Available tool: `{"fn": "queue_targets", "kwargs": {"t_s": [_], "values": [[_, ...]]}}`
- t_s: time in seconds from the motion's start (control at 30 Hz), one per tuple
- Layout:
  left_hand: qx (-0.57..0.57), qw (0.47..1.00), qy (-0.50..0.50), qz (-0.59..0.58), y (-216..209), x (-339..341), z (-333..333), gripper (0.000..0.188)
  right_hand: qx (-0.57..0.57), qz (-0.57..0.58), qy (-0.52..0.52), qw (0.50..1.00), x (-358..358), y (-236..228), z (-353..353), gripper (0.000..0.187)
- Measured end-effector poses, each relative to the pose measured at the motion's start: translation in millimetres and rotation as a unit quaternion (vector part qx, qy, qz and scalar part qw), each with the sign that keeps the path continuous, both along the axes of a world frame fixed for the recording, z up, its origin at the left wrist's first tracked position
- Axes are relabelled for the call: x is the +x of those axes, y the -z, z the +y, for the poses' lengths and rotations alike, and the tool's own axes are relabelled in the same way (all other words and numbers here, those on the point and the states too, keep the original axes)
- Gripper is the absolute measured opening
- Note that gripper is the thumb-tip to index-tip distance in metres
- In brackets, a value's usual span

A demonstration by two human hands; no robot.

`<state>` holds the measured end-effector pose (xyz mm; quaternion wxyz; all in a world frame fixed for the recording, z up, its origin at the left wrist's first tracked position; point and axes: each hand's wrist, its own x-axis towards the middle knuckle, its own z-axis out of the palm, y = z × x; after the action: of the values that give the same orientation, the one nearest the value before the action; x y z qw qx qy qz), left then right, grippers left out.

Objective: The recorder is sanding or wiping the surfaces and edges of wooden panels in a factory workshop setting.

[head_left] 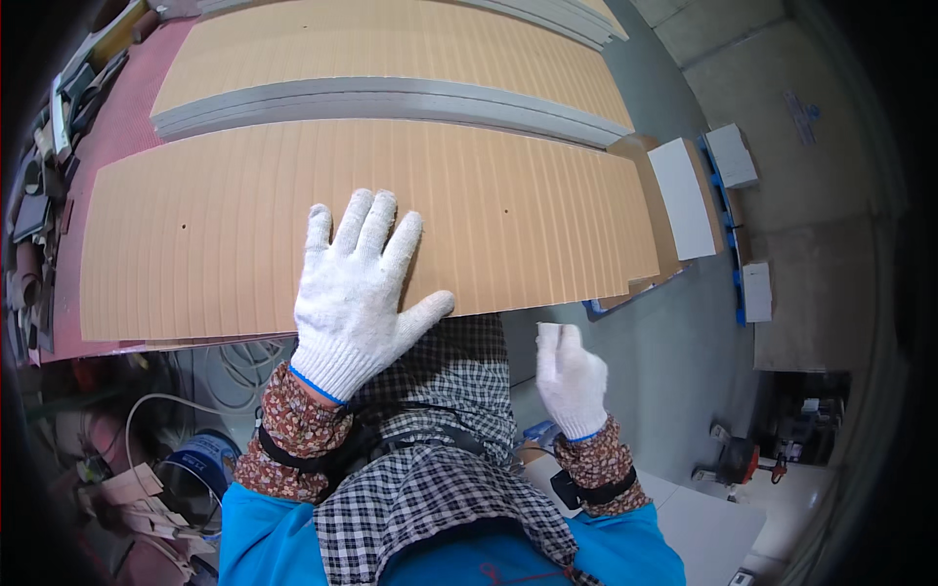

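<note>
Head view: wood-grain panel point(489, 230) lies flat, face up, on the near side of the work area, directly in front of the person. Long axis runs left to right, across the body; far edge appears bowed by the lens. One small dark hole toward each end. Left hand point(352, 288), in a white knit glove, rests on the near middle of the panel, palm down, fingers spread and straight, pointing away from the body; it covers part of the grain. Right hand point(572, 381), also gloved, hangs off the near edge, right of centre, fingers curled closed; cannot tell whether they pinch a small pale piece. Just beyond the panel, a stack of similar panels point(391, 63) with grey edges blocks the far side, lying roughly parallel. Brown cardboard point(664, 220) crowds the right end, a white box point(684, 200) just beside it. Red surface point(117, 107) shows at left, dark oddments point(34, 215) heaped along its outer side. Lower left: blue bucket point(205, 449), pale hose point(137, 415), broken wooden scraps point(137, 488). Checked apron point(430, 391) sits under the near edge.
</note>
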<state>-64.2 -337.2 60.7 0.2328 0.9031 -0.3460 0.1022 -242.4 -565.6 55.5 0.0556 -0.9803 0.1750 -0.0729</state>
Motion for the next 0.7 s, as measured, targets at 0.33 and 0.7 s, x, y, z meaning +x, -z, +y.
{"fn": "queue_targets", "kwargs": {"t_s": [0.33,0.7], "values": [[-0.003,1.000,0.001,0.001,0,-1,1,0.078,0.030,-0.012,-0.027,0.999,23,-27,10,0.014],[0.013,0.999,-0.008,0.032,-5,-1,2,0.082,0.053,0.041,-0.027,0.997,125,-35,-26,0.030]]}}
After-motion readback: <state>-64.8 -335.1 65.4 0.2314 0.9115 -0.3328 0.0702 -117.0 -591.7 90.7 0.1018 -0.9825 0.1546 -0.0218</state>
